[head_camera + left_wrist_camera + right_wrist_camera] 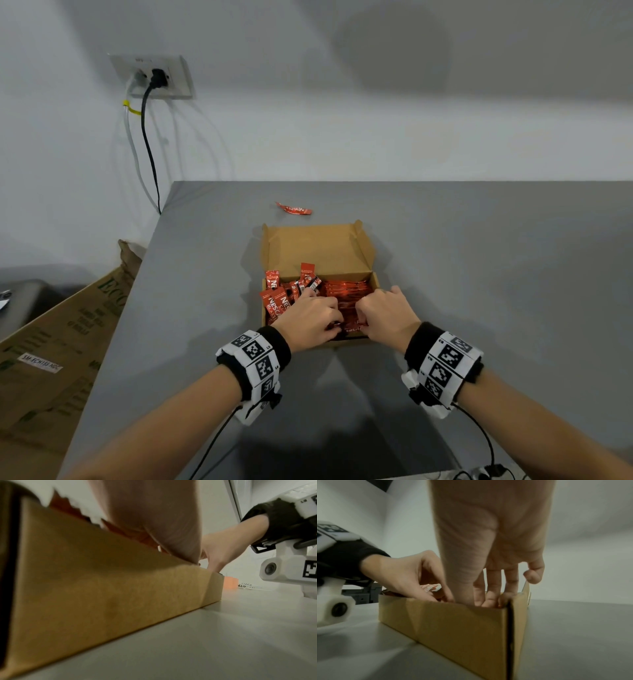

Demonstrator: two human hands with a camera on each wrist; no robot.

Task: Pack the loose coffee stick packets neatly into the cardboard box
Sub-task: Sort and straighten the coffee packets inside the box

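Note:
The cardboard box point(317, 245) stands open mid-table, its lid tipped back. Red coffee stick packets point(346, 291) fill it; those on the left point(275, 298) stand up untidily. Both hands reach into the box's near end. My left hand point(311, 317) curls its thumb and fingers onto packets by the front wall point(453, 626). My right hand point(491, 547) pushes thumb and fingers down beside the right wall and grips packets, with the little finger outside the wall. The front wall point(102, 588) hides all fingertips. One loose packet point(294, 209) lies on the table behind the box.
The grey table point(479, 274) ends at a white wall behind and at an edge on the left. A large printed carton point(58, 359) leans below that edge. A wall socket with cables point(154, 77) is at the upper left. Wrist cables point(479, 472) trail at the near edge.

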